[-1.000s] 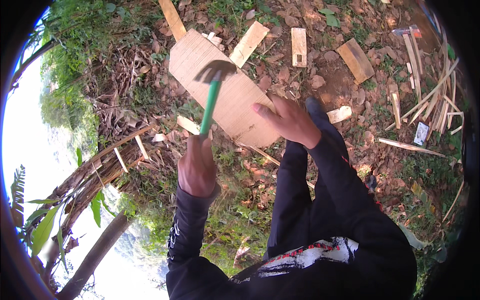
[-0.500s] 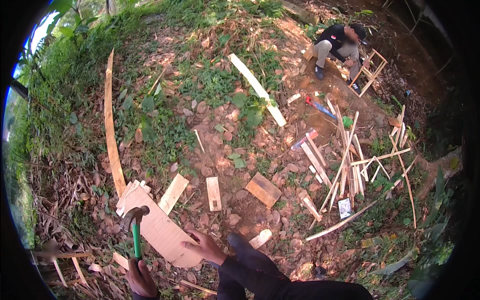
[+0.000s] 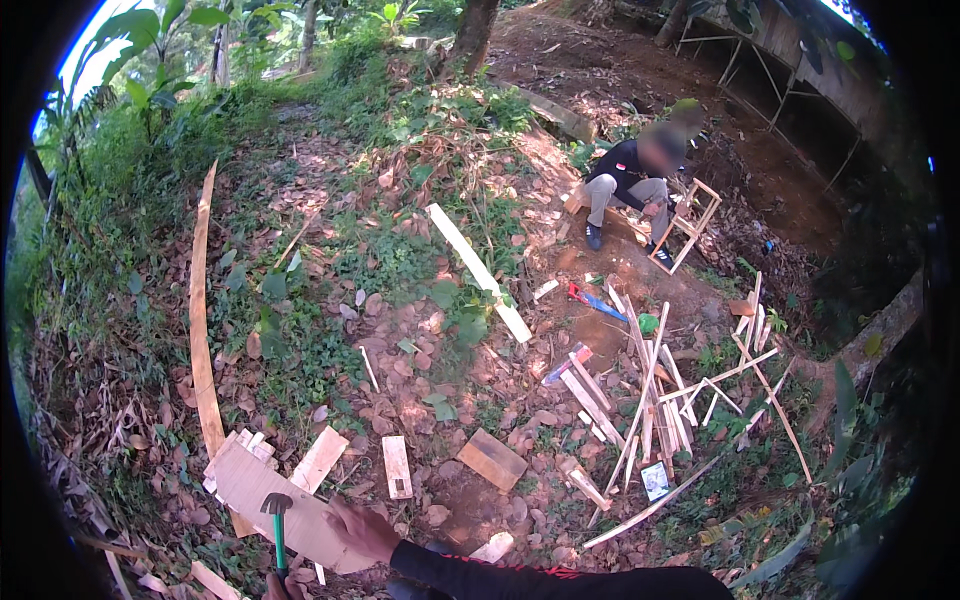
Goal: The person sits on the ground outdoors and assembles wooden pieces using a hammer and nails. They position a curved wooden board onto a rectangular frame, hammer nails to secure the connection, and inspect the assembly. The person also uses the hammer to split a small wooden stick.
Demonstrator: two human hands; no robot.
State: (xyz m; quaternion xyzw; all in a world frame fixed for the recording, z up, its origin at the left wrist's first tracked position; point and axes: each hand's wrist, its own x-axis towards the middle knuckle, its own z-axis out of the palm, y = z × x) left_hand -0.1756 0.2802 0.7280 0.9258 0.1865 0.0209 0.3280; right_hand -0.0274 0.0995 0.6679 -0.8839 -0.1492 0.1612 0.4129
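Note:
A flat plywood board [image 3: 262, 500] lies on the leaf-covered ground at the lower left. My right hand [image 3: 362, 530] rests on its near right edge, fingers curled over it. My left hand [image 3: 282, 588] is only just visible at the bottom edge, gripping the green handle of a hammer [image 3: 278, 518]. The hammer's dark head stands over the middle of the board.
Short wood offcuts [image 3: 396, 465] and a block [image 3: 492, 459] lie just beyond the board. A pile of thin slats [image 3: 655, 395] is at the right, a long plank [image 3: 478, 271] further off. Another person [image 3: 634, 185] crouches by a small wooden frame [image 3: 686, 225] at the back.
The view has tilted up from the hands toward the slope. Board, hammer and both hands slid to the bottom edge; the far person and the slat pile came into view.

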